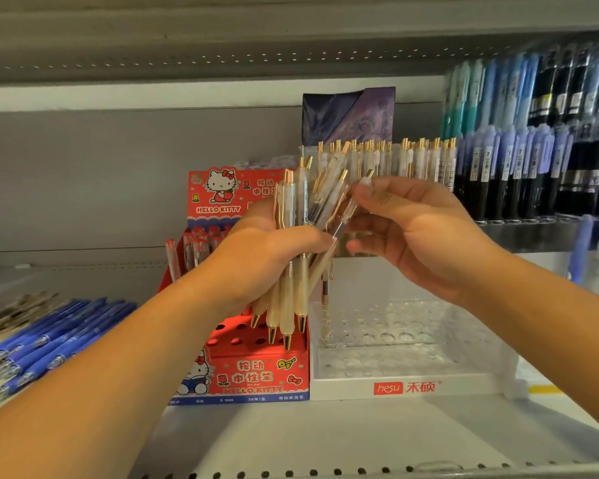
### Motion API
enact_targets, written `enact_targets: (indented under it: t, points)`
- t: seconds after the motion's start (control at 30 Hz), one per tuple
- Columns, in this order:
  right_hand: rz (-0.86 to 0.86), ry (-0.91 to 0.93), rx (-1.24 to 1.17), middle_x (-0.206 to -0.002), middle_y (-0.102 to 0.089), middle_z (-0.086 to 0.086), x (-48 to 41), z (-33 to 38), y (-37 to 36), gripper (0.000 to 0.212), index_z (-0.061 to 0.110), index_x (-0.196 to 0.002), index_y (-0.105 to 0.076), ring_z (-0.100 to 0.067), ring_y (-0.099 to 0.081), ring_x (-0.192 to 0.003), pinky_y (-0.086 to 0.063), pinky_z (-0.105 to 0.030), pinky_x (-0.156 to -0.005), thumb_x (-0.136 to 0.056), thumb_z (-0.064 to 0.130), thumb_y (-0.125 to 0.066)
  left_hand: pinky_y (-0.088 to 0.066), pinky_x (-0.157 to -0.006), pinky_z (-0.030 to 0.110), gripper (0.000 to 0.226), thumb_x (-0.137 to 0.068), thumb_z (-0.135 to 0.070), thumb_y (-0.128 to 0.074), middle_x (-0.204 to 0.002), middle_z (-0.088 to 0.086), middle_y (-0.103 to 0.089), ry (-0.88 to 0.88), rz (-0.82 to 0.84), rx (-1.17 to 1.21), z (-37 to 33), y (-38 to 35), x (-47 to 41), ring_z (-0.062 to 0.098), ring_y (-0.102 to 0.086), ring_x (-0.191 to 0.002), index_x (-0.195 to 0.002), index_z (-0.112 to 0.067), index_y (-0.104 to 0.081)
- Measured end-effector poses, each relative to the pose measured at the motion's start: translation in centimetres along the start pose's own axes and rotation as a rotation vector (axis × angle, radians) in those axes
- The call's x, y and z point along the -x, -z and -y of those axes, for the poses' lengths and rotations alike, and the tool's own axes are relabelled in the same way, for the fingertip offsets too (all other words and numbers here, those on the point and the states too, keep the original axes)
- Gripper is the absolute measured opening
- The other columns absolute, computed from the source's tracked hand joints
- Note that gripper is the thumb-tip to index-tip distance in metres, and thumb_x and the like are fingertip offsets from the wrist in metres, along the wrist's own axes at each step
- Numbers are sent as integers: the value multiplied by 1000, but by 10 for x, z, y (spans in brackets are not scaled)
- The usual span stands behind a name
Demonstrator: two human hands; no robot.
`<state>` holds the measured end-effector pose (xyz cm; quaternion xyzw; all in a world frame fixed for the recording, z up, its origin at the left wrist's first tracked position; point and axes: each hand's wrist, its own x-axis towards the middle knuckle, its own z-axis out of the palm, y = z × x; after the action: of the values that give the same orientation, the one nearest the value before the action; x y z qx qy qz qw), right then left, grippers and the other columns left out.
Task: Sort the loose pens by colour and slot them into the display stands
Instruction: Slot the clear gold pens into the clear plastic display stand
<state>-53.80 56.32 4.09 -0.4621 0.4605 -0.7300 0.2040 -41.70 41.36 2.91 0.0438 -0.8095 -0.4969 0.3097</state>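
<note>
My left hand (256, 257) grips a bundle of several cream pens with gold clips and tips (293, 299), tips pointing down, held above the gap between two stands. My right hand (415, 233) pinches the upper end of one pen (346, 216) that leans out of the bundle. Below sits a clear stand with a white base (402, 387); its front rows of holes hold nothing and one thin pen (325, 299) stands at its left. Its back row holds several matching cream pens (405, 160). A red Hello Kitty stand (256, 378) is to the left.
Several loose blue pens (52, 337) lie on the white shelf (325, 440) at the left, with darker pens behind them. Racks of blue, teal and black pens (540, 140) fill the right. A dark purple card (350, 114) stands behind the clear stand. Another shelf hangs overhead.
</note>
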Motion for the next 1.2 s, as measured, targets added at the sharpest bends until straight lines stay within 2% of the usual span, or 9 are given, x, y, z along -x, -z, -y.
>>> enact_targets:
  t: [0.1, 0.27, 0.4, 0.5, 0.67, 0.8, 0.9, 1.0, 1.2]
  points:
    - [-99, 62, 29, -89, -73, -18, -2, -2, -2, 11, 1, -91, -69, -25, -71, -74, -58, -26, -61, -93, 8, -61, -52, -57, 29, 40, -62, -33, -73, -74, 1, -71, 23, -42, 54, 2, 1, -2, 18, -68, -65, -99, -16, -68]
    - [-279, 138, 202, -82, -77, -5, -3, 4, 0, 12, 6, -105, -66, -21, -75, -76, -60, -28, -61, -97, 5, -57, -42, -56, 36, 31, -70, -21, -69, -61, 10, -55, 2, 2, 169, 2, 5, -5, 24, -50, -49, -93, -4, -58]
    - [-245, 205, 525, -87, -73, -6, -4, 4, 3, 38, 23, -116, -57, -17, -74, -84, -62, -33, -61, -93, -8, -54, -42, -57, 34, 49, -69, -22, -69, -62, 9, -55, 21, 43, 195, 3, 6, -6, 24, -51, -50, -107, 5, -55]
    - [-165, 254, 644, -92, -68, -16, -1, -2, 4, 38, 32, -109, -58, -24, -73, -83, -63, -40, -65, -94, -3, -57, -41, -56, 33, 41, -69, -21, -69, -61, 10, -54, 12, 39, 187, 4, 6, -6, 25, -50, -51, -94, 9, -58]
    - [-48, 228, 720, -92, -70, -2, 1, -10, 5, 45, 47, -101, -56, -13, -72, -81, -62, -31, -66, -95, 3, -58, -42, -55, 34, 47, -70, -19, -69, -61, 9, -55, -9, 23, 187, 5, 6, -7, 24, -51, -50, -108, 6, -55]
    - [-11, 214, 768, -101, -67, -1, -1, -14, 6, 39, 45, -104, -61, -14, -73, -81, -61, -28, -66, -95, 7, -60, -43, -52, 32, 30, -73, -19, -68, -61, 8, -56, -23, 43, 166, 5, 8, -8, 23, -52, -49, -96, -4, -60]
    - [-27, 170, 806, -99, -68, 0, -4, -11, 9, 37, 44, -103, -65, -17, -73, -80, -62, -30, -66, -92, 8, -66, -43, -52, 32, 37, -71, -20, -69, -59, 9, -55, -5, 20, 183, 8, 7, -10, 24, -51, -48, -98, 1, -57]
    - [32, 52, 995, -92, -71, 10, -5, -10, 9, 47, 52, -94, -60, -4, -71, -75, -62, -26, -68, -89, 5, -67, -40, -61, 40, 45, -63, -30, -74, -63, 10, -54, 55, 35, 174, 10, 6, -10, 25, -50, -54, -90, 5, -62]
    - [7, -52, 1012, -83, -70, 7, -6, -16, 4, 38, 39, -91, -50, -2, -69, -60, -54, -17, -49, -88, 5, -69, -44, -53, 31, 30, -61, -32, -77, -63, 7, -59, 71, 57, 188, 12, 8, -11, 22, -55, -51, -81, -12, -70]
